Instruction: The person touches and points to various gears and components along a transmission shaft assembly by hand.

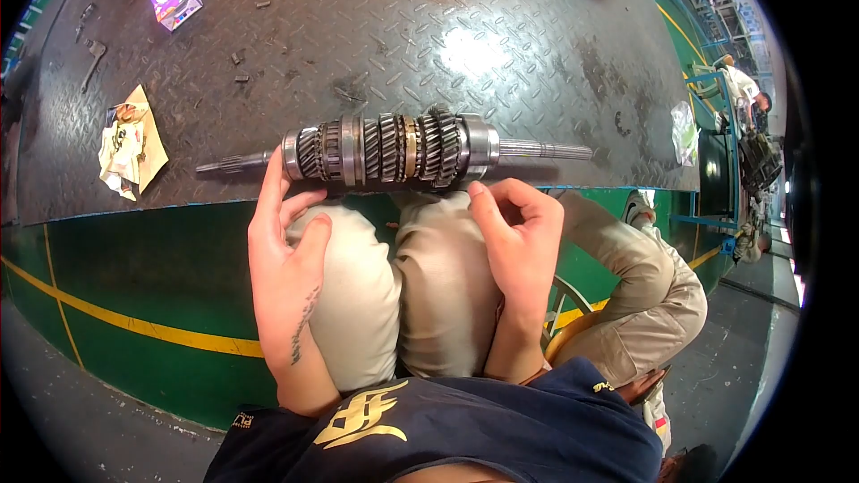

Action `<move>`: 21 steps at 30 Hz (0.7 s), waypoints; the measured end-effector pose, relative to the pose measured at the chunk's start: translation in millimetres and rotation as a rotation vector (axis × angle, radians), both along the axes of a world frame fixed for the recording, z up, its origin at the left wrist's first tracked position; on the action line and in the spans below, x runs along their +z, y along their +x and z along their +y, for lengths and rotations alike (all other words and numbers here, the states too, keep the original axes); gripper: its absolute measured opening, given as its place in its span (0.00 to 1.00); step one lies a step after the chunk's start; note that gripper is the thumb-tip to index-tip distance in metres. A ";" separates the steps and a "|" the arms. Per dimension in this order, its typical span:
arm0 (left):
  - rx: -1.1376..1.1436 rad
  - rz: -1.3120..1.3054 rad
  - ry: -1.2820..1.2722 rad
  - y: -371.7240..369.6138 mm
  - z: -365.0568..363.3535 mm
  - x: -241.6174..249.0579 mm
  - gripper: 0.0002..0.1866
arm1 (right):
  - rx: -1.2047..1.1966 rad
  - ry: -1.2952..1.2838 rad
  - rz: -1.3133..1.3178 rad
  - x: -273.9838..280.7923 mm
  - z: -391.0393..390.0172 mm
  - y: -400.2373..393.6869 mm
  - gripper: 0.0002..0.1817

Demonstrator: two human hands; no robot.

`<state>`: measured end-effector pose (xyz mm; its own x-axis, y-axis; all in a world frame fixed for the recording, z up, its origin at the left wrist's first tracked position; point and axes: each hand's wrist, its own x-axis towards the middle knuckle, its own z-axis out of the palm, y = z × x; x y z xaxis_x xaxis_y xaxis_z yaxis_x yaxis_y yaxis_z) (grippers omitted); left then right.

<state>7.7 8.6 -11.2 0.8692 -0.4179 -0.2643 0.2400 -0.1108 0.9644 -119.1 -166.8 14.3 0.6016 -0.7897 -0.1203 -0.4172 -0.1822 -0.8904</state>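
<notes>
A dark steel table (358,45) with a raised tread pattern spreads across the view. Below it, the navy shirt (501,420) bears a large gold ornamental emblem; white letters on its left sleeve seem to read "PU", cut short by the folds, and small gold lettering on the right is only partly legible. Beside the right arm sits another person (653,286) in beige trousers.

The gear shaft (385,150) lies lengthwise along the table's near edge, its helical gears grouped between two thinner splined ends. The left hand (291,259) has its fingers spread wide, the index fingertip against the left end of the gear stack. The right hand (523,233) is beneath the stack's right end, its fingers curled and a narrow gap between thumb and index; whether it touches the metal cannot be told.

Opened brown and white paper (134,143) lies left of the shaft, its print too small to read. Clear plastic (684,134) lies at the right edge. Farther back stands a purple box (175,0) with unreadable white lettering.
</notes>
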 end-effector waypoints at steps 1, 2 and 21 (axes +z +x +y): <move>-0.002 -0.001 0.001 0.1 -0.2 0.3 0.41 | 0.025 0.018 0.063 -1.2 -1.1 -1.5 0.13; -0.002 -0.002 0.000 0.2 -0.2 0.1 0.41 | -0.018 0.007 0.014 -6.2 -0.4 -1.1 0.11; -0.006 0.000 -0.018 0.3 0.9 1.0 0.40 | -0.071 0.012 -0.126 -2.1 -4.6 1.2 0.10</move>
